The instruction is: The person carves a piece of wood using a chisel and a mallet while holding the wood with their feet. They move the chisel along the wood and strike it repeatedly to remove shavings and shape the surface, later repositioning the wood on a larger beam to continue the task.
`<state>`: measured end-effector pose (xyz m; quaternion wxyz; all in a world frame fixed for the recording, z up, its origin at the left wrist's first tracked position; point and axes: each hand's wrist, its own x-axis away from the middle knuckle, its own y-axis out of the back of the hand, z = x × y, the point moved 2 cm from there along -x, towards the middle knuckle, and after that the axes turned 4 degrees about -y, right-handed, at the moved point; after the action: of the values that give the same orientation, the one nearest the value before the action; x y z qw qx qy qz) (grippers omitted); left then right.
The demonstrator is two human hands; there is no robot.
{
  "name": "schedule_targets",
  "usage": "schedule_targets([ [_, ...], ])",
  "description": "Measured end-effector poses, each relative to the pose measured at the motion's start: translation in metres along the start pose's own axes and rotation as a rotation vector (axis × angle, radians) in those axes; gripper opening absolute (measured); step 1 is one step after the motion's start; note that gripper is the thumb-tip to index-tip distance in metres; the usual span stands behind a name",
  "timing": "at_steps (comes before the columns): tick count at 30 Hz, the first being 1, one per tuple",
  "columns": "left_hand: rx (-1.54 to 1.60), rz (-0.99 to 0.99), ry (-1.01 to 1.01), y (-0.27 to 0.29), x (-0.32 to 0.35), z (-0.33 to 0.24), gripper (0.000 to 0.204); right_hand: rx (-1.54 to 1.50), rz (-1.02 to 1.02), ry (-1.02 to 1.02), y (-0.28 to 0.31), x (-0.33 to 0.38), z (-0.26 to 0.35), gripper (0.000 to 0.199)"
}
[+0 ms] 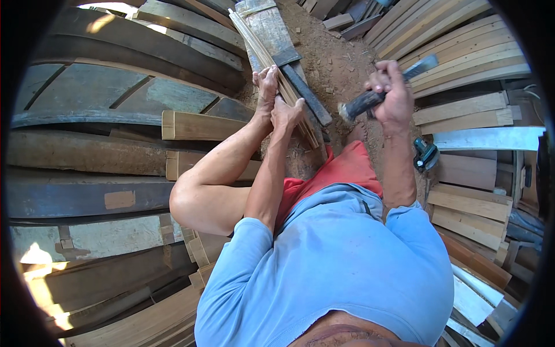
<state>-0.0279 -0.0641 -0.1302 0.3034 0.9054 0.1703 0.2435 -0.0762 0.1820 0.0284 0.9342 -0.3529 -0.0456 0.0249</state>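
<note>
The left hand [287, 113] is gripping a bundle of thin pale wooden strips [272, 61] that is lying slanted over a grey weathered plank [272, 29], beside the person's bare foot [267, 87]. The right hand [393, 92] is clenching the dark handle of a chopping knife [381, 92], its blade raised above the reddish dirt ground [335, 58]. Stacked planks [462, 52] and curved boards are surrounding the spot, with a teal power tool [426, 154] lying at the right.

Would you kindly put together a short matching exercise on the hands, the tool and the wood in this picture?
Things:
1. right hand
2. left hand
3. power tool
4. wooden block

Places or states:
A. lying on the planks at the right
B. gripping the chopping blade
C. steadying the thin wooden strips
D. resting left of the forearms

Pairs: 1-B, 2-C, 3-A, 4-D
</note>
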Motion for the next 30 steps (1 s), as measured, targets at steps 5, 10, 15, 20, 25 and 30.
schedule_targets([
  [5,-0.141,0.116,-0.058,0.004,-0.011,-0.001,0.075,0.184,-0.196,0.115,0.012,0.027,-0.037,0.036],
  [10,0.034,0.095,-0.175,0.007,-0.025,0.026,0.061,0.32,-0.134,-0.115,0.015,0.056,-0.097,0.031],
  [15,0.113,0.108,-0.156,0.003,-0.016,0.022,0.049,0.086,0.07,0.213,-0.014,0.028,-0.014,0.029],
  [20,0.076,0.063,-0.228,-0.004,-0.018,0.014,0.048,0.462,0.104,0.012,0.013,0.065,-0.125,0.027],
  [25,0.152,0.105,-0.157,0.001,-0.021,0.031,0.052,0.733,0.123,-0.168,0.027,0.044,-0.083,0.025],
  [30,0.06,0.061,-0.166,0.0,-0.017,0.017,0.054,1.28,0.237,-0.253,0.023,0.077,-0.113,0.049],
])
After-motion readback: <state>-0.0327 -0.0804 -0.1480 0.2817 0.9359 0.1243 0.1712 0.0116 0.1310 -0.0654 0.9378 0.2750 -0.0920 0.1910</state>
